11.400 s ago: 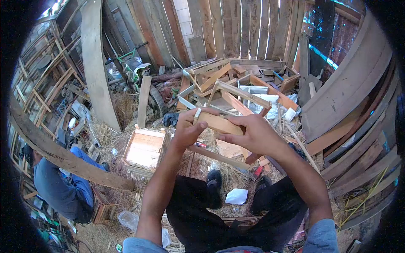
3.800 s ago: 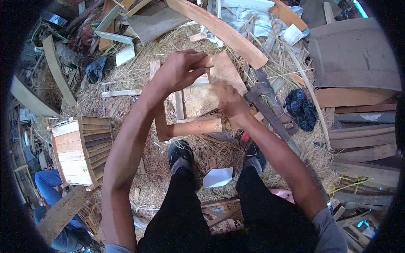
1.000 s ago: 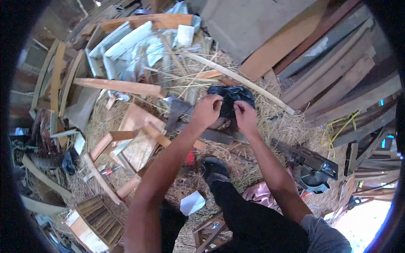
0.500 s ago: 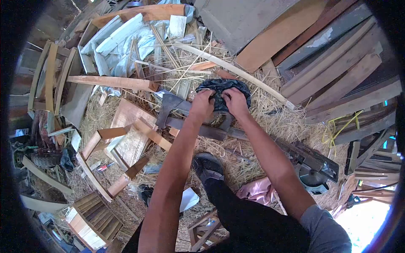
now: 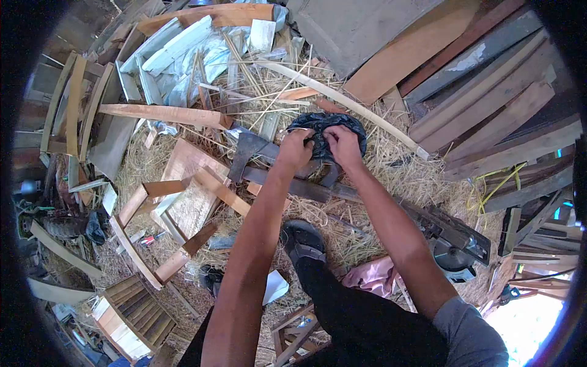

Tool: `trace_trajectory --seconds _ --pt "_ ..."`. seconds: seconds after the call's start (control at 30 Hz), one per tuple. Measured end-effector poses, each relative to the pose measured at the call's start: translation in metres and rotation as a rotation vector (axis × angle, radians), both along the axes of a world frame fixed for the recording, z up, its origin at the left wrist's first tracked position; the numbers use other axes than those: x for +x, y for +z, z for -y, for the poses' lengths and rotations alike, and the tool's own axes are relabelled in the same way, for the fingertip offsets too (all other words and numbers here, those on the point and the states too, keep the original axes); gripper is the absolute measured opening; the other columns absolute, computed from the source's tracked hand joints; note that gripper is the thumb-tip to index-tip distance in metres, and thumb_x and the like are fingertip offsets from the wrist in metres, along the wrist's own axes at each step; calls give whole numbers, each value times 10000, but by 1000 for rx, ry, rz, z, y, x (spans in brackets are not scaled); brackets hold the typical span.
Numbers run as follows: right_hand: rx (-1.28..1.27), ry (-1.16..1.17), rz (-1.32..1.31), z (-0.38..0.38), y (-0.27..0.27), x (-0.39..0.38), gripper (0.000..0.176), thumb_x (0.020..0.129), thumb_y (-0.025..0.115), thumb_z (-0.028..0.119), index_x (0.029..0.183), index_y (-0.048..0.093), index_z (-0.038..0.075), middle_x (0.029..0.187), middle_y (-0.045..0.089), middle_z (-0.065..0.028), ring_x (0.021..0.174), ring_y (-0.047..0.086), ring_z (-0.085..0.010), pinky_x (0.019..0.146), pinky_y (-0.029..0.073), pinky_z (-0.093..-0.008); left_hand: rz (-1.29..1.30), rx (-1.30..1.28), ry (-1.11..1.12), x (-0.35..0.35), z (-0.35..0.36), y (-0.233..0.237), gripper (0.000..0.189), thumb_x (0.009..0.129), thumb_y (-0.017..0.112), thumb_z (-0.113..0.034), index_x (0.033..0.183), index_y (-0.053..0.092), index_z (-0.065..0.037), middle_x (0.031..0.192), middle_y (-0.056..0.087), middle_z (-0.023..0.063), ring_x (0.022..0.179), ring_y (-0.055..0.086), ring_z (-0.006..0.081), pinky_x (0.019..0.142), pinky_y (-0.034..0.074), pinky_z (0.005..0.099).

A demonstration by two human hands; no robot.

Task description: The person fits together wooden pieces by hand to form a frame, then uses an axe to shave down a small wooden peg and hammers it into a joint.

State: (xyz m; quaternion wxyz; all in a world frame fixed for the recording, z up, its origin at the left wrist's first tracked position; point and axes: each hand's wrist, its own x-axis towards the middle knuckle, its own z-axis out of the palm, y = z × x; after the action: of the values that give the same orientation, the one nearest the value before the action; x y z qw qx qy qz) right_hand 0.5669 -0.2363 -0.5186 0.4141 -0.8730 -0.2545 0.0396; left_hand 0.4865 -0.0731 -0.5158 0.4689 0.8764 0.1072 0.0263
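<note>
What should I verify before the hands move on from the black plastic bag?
1. Left hand at the black plastic bag: ok, it touches the near left part.
2. Right hand at the bag: ok, touching it beside the left.
3. Secure pinch on both sides: cannot tell, fingertips are lost in the dark folds.
4. Bag contents known: cannot tell, the inside is hidden.
5. Round saw blade away from both hands: ok, it lies beyond the right forearm.
6. Floor clear for stepping: not ok, a white sheet lies between the shoes.
</note>
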Motion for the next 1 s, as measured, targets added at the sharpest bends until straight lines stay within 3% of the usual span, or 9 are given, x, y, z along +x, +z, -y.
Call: trace_trajectory --seconds 0.1,0.13,0.23,0.33,0.47,0.57,0.7,0.8,1.0 --pt "70 -150 -160 0 13 -4 115 860 745 101 933 703 23 868 714 -155 762 715 -246 687 542 -365 -20 -77 39 -3 -1 7 263 859 679 -77 1118 699 -33 1067 704 206 997 681 359 905 537 420" --pt "116 -147 -266 -1 9 2 166 891 749 121 965 680 -11 877 737 -129 750 710 -155 666 543 -317 8 -150 80 -3 -2 9 260 871 688 -88 1124 699 -30 1054 714 183 972 690 315 881 539 393" --pt "486 -197 -601 -12 36 -4 193 915 726 86 1027 646 -50 875 738 -120 755 708 -148 663 556 -279 76 -392 196 -4 -6 30 242 898 707 -107 1124 709 -19 1007 735 119 902 690 194 819 536 320" --pt "539 -187 -662 -31 69 -14 202 924 714 63 1044 616 -68 880 735 -139 750 712 -164 664 569 -257 192 -645 275 -9 -12 53 194 901 718 -93 1076 744 -13 939 731 43 851 618 92 778 504 268" --pt "560 -152 -654 -55 84 -22 206 924 714 62 1050 620 -71 884 737 -125 774 719 -159 670 574 -256 297 -451 246 -16 -33 80 172 882 712 -52 1043 748 -2 916 757 71 808 667 128 746 518 289" --pt "529 -93 -609 -71 79 -25 217 926 714 72 1053 624 -78 882 737 -118 800 723 -157 684 575 -252 212 -386 202 -28 -50 102 171 870 707 -36 1034 747 -7 936 761 96 796 682 137 736 524 294" --pt "536 -33 -637 -91 95 -39 225 935 704 86 1063 634 -85 885 738 -104 809 719 -144 691 571 -248 303 -106 179 -41 -72 92 130 856 718 -41 979 745 -8 902 737 121 751 676 169 719 522 306" --pt "519 43 -621 -103 95 -46 211 948 686 84 1077 642 -77 901 737 -89 795 710 -128 687 566 -243 204 -145 201 -55 -81 102 123 854 724 -57 964 741 -5 864 721 119 756 671 181 713 520 313" --pt "539 240 -685 -129 109 -60 221 987 649 135 1103 654 -54 942 732 -78 804 695 -100 687 541 -229 380 -216 259 -82 -107 129 90 849 699 -68 923 711 -18 819 700 96 723 648 157 672 518 301"
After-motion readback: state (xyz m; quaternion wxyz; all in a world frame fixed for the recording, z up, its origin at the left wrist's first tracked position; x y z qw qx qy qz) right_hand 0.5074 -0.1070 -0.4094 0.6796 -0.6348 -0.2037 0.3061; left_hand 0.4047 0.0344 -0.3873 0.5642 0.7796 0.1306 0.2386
